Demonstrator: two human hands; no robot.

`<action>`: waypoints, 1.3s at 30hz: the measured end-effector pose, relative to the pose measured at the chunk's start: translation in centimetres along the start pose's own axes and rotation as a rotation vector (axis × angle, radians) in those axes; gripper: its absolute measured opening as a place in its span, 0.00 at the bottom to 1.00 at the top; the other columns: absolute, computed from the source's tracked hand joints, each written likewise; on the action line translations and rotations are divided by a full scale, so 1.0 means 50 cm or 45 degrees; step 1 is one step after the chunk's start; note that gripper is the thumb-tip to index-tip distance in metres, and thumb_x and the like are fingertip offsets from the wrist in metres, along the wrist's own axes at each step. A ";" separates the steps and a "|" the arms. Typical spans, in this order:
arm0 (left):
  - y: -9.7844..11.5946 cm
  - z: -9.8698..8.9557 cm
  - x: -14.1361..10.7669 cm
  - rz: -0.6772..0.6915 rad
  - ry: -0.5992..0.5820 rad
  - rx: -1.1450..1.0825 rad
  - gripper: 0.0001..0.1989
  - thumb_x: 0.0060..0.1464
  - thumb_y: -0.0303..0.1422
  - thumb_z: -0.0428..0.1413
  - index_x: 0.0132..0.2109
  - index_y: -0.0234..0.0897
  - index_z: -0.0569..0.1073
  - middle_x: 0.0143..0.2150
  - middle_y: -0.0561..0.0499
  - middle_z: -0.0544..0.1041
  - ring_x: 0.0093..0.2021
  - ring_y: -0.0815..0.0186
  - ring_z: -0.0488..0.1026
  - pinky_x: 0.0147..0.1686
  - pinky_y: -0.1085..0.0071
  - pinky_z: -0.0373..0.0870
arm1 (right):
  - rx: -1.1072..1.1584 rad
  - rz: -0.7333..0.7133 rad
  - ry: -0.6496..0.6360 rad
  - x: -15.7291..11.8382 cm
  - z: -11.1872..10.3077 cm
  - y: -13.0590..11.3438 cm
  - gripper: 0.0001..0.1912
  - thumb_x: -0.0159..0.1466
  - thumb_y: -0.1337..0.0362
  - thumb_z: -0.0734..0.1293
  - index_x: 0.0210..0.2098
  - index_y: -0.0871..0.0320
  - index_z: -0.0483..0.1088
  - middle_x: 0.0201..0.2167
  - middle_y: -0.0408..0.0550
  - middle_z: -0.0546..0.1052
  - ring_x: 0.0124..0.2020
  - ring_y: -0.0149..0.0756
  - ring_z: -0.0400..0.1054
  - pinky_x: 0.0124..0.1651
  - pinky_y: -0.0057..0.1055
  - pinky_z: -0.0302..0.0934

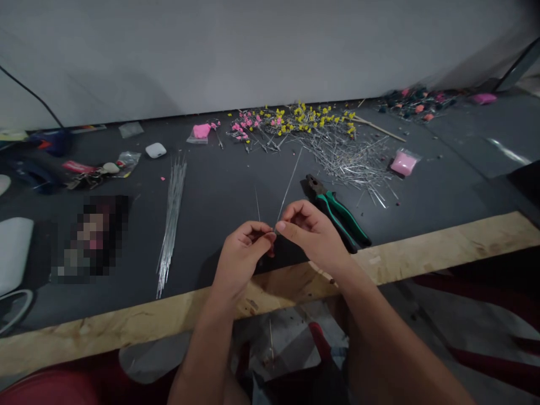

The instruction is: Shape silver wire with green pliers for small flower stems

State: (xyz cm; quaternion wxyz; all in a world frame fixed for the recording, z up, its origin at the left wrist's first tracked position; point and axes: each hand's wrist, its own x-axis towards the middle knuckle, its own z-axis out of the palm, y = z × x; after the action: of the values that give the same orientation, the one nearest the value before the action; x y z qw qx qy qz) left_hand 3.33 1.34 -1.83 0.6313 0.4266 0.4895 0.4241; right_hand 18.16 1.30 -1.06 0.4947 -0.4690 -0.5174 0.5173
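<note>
My left hand [247, 247] and my right hand [310, 233] meet above the front of the dark table [215, 197], fingertips pinched close together. Between them is a thin metal wire [291, 185], one length rising up and right from my right fingertips. A finer strand [257, 203] stands up from my left fingertips. The spot where the pieces meet is mostly hidden by the fingers. Pliers with green and black handles [343, 216] lie just beyond my right hand. A bundle of straight wires [171, 225] lies to the left of my left hand.
Loose wires [354, 166] lie behind the pliers, near wires tipped with yellow pieces [320, 119]. Pink material [201, 131] and a white case [156, 150] lie at the back left. A pink packet [404, 162] is at right. The light wooden edge [291, 287] runs along the front.
</note>
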 end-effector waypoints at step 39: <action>-0.033 -0.067 -0.002 0.546 -0.231 1.677 0.15 0.60 0.35 0.50 0.51 0.39 0.74 0.59 0.50 0.71 0.64 0.53 0.57 0.61 0.48 0.55 | 0.196 0.220 0.036 0.026 -0.075 -0.027 0.09 0.60 0.56 0.69 0.33 0.55 0.68 0.23 0.38 0.75 0.14 0.21 0.60 0.15 0.21 0.47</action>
State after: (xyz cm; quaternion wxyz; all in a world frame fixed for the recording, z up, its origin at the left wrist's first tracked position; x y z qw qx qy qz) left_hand 0.21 1.18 -3.90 0.1820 0.8415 0.4950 0.1170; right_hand 21.84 2.82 0.22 0.4903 -0.4796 -0.4267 0.5895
